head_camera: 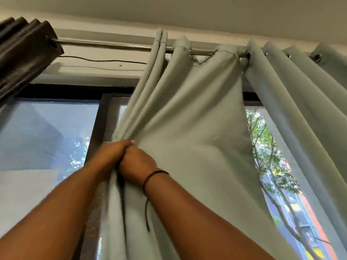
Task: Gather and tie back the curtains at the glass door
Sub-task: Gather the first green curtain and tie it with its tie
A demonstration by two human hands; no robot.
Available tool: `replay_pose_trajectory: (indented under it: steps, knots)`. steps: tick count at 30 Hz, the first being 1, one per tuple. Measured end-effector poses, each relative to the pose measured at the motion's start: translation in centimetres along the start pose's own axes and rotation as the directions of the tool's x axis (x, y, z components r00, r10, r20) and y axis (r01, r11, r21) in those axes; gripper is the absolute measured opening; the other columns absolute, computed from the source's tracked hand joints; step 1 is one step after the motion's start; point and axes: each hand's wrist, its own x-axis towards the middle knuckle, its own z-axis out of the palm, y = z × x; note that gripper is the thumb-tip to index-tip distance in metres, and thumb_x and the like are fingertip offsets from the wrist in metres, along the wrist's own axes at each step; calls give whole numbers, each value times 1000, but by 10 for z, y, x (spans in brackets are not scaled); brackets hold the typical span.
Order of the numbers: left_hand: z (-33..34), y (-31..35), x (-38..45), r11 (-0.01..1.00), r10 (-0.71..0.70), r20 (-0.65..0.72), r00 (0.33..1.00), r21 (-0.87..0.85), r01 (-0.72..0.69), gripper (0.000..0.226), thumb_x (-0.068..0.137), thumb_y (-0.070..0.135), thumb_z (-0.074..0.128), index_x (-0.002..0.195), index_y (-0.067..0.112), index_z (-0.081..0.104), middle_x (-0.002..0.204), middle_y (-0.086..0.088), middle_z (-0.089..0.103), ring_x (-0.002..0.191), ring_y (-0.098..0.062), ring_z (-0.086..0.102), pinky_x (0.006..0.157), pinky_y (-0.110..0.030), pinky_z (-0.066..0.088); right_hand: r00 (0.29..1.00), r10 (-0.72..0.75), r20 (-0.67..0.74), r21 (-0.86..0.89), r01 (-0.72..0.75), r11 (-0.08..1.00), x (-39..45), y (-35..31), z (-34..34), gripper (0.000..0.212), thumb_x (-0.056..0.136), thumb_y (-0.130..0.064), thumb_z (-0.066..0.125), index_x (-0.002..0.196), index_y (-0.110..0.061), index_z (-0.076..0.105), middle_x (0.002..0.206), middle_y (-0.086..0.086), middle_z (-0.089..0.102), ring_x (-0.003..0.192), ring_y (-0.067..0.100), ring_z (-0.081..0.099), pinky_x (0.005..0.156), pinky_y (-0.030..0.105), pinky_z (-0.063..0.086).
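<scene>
Fingers of both hands gripping the gathered edge of a pale grey-green curtain [187,113] at a glass door [47,132].

Left hand [110,154] and right hand [136,162] are pressing together, knuckle to knuckle, each curling around the same bunch of cloth; the fingertips themselves are lying hidden in the folds. A dark cord bracelet [154,174] is circling the right wrist, its loose end hanging down. From the grip the cloth is fanning upward to a single metal rod [105,44], where it is hanging by eyelets, two of them showing clearly at right. A second, dark brown curtain [24,53] is sitting bunched at the rod's left end. A thin black wire [101,61] is running along the wall beneath the rod. Through the dark-framed glass, trees [262,139] and coloured buildings are showing, and a pale ceiling [187,10] is spanning above.
</scene>
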Motion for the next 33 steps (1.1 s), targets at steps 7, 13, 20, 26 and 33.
replay_pose_trajectory:
  steps: [7, 13, 20, 26, 33]
  knots:
    - [-85, -1, 32, 914, 216, -139, 967, 376, -150, 28, 91, 17, 57, 108, -5, 63, 95, -27, 64, 84, -37, 61, 66, -32, 40, 988, -138, 75, 12, 138, 990, 40, -61, 46, 26, 88, -9, 56, 111, -1, 65, 115, 22, 63, 104, 35, 60, 82, 36, 45]
    - [-43, -27, 37, 909, 232, 7, 973, 354, -220, 38, 94, 29, 50, 118, 1, 59, 116, -26, 61, 104, -40, 58, 90, -40, 48, 982, 8, 187, 134, -33, 990, 10, -11, 19, 22, 90, -22, 57, 98, -7, 71, 89, 15, 69, 79, 24, 62, 71, 29, 45]
    - [-19, -28, 24, 927, 215, 85, 973, 297, -231, 46, 80, 44, 57, 112, 11, 60, 112, -17, 63, 100, -36, 60, 92, -45, 49, 713, 294, -637, -336, -599, 727, -26, 86, -65, 54, 80, -53, 53, 126, -26, 47, 132, 9, 42, 121, 33, 36, 94, 43, 30]
    - [13, 3, 10, 889, 361, 22, 932, 293, -351, 58, 80, 35, 71, 125, 12, 42, 107, -5, 51, 94, -26, 51, 78, -33, 41, 613, 491, -619, -128, -696, 707, -32, 143, -129, 107, 69, -53, 71, 146, -17, 6, 152, 20, 15, 134, 45, 27, 104, 55, 28]
    - [85, 43, 4, 830, 457, -86, 885, 400, -389, 38, 93, 38, 50, 119, 12, 56, 115, -13, 61, 104, -35, 56, 81, -33, 41, 791, 311, -526, -79, -410, 909, -18, 168, -156, 38, 88, -26, 47, 121, -9, 43, 117, 12, 58, 99, 30, 55, 79, 33, 42]
